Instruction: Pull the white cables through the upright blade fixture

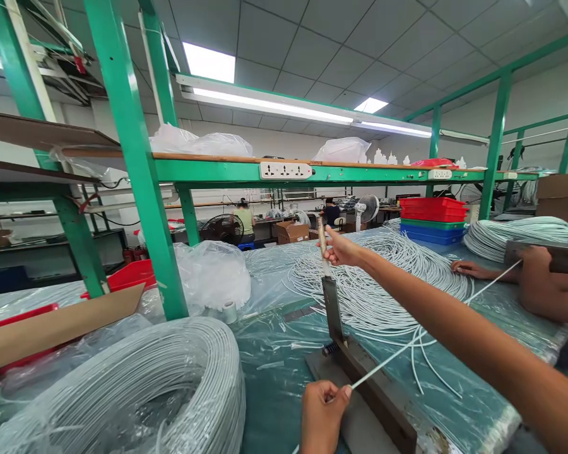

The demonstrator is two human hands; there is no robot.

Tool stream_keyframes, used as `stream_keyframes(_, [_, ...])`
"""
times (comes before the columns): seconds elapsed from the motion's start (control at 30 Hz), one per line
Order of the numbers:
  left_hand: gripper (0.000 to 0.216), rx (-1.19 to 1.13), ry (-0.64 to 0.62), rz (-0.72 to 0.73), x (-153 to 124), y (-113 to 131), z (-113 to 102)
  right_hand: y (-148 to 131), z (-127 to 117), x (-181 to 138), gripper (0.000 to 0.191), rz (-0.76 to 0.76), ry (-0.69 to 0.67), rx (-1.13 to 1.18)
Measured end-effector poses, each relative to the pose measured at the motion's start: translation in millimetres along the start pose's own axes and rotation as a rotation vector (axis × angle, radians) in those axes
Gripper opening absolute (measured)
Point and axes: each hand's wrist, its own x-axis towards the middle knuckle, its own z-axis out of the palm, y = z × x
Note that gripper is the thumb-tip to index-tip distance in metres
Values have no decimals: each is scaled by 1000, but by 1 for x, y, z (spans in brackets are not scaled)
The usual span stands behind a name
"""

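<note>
Nearest, the left hand [320,413] is clenched on a thin white cable [407,349], pinching it by the base of a lever cutter [360,372] on the teal bench [274,372]. The cable is pale, smooth and taut, running diagonally right toward a co-worker's arm [544,287]. Beside it lies a large coil of white cable [146,391]. Farther off, the right hand [339,248] grips the raised cutter handle [322,243], above a loose heap of cut lengths [383,284]. Beyond stand 2 red trays [431,209].

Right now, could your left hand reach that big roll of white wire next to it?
Probably yes. The left hand pinches a white wire at the cutter, and the big coil lies just beside it with nothing between.
</note>
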Motion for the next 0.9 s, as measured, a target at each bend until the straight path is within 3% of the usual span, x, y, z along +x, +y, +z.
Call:
stream_keyframes(0.17, [32, 121, 12, 31, -9, 16, -5, -2, -20, -98, 54, -26, -84, 55])
stream_keyframes(0.27, [24, 356, -71, 91, -17, 33, -13, 13, -26, -152, 44, 11, -87, 58])
stream_keyframes(0.37, [28, 573, -133, 152, -20, 47, -18, 32, -30, -187, 29, 54, -85, 52])
stream_keyframes(0.43, [28, 576, -151, 131, -18, 51, -16, 41, -33, -200, 19, 89, -117, 52])
stream_keyframes(0.57, [20, 370, -167, 35, -5, 46, -8, 48, -34, -212, 12, 158, -138, 86])
stream_keyframes(0.73, [20, 120, -250, -99, 12, 34, 2, 44, -31, -215, 36, 217, -50, 111])
stream_keyframes(0.9, [27, 18, -230, -67, 16, 26, 9, 46, -29, -220, 44, 279, -45, 87])
